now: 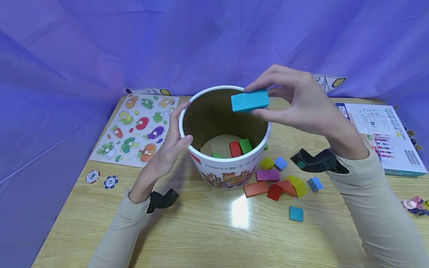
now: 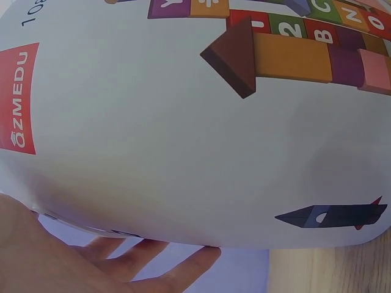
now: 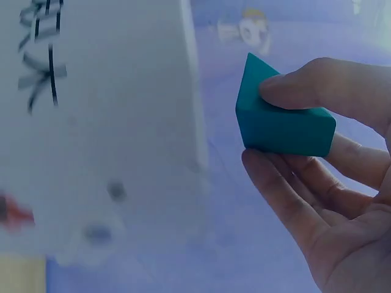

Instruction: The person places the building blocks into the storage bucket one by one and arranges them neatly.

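Observation:
A white bucket [image 1: 231, 173] with printed building blocks on its side stands upright on the table, its open top facing me. My left hand [image 1: 169, 145] grips its left side, thumb at the rim and fingers along the outer wall; the left wrist view shows those fingers [image 2: 177, 268] against the bucket. Between thumb and fingers, my right hand [image 1: 298, 100] pinches a blue block [image 1: 249, 101] over the right part of the opening. In the right wrist view the block [image 3: 284, 131] looks teal, beside the bucket wall. Inside lie red [image 1: 235, 149] and green blocks [image 1: 245, 146].
Right of the bucket lie several loose blocks, among them a purple one [image 1: 267, 175], an orange one [image 1: 256, 189] and a flat blue one [image 1: 296, 214]. A vegetable puzzle board [image 1: 112, 147] and two chips [image 1: 110, 182] lie left; a box [image 1: 395, 145] and small figurine [image 1: 415, 205] lie right.

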A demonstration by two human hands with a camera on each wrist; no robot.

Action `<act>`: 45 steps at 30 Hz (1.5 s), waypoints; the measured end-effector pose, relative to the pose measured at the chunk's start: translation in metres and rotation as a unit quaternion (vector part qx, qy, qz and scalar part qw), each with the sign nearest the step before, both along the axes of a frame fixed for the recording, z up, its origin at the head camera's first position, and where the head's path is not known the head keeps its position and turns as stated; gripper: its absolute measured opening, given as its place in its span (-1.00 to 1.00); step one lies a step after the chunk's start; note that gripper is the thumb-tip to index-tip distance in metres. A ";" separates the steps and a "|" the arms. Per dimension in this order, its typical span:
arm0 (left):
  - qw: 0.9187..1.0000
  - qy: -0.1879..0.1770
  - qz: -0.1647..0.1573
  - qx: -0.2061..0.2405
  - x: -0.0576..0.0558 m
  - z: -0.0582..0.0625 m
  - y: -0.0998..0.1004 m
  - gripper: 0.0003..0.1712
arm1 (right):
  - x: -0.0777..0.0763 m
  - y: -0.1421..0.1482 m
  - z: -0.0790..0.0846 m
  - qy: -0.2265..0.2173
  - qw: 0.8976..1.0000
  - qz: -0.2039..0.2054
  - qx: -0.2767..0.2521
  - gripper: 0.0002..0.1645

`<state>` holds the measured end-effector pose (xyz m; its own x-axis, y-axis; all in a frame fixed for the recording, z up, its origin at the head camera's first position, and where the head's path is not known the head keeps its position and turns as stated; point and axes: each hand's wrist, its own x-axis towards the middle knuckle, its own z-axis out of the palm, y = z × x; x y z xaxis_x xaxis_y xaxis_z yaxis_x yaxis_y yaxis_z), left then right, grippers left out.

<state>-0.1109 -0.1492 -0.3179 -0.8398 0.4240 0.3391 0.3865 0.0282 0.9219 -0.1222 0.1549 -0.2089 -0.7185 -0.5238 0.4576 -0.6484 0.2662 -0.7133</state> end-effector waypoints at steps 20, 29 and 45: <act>1.000 0.002 0.004 -0.009 0.000 0.001 0.001 0.00 | -0.009 -0.014 -0.011 -0.035 0.999 0.009 0.015 -0.58; 1.000 -0.004 0.001 -0.005 0.000 0.001 0.000 -0.04 | -0.010 -0.008 -0.017 -0.044 0.997 0.051 -0.030 -0.60; 1.000 -0.001 0.002 -0.005 0.001 0.002 0.001 -0.03 | -0.029 0.073 -0.073 -0.150 0.984 -0.029 -0.093 -0.59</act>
<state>-0.1101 -0.1484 -0.3162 -0.8424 0.4237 0.3331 0.3841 0.0386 0.9225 -0.1515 0.2275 -0.2819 -0.8626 -0.4046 0.3038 -0.3881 0.1440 -0.9103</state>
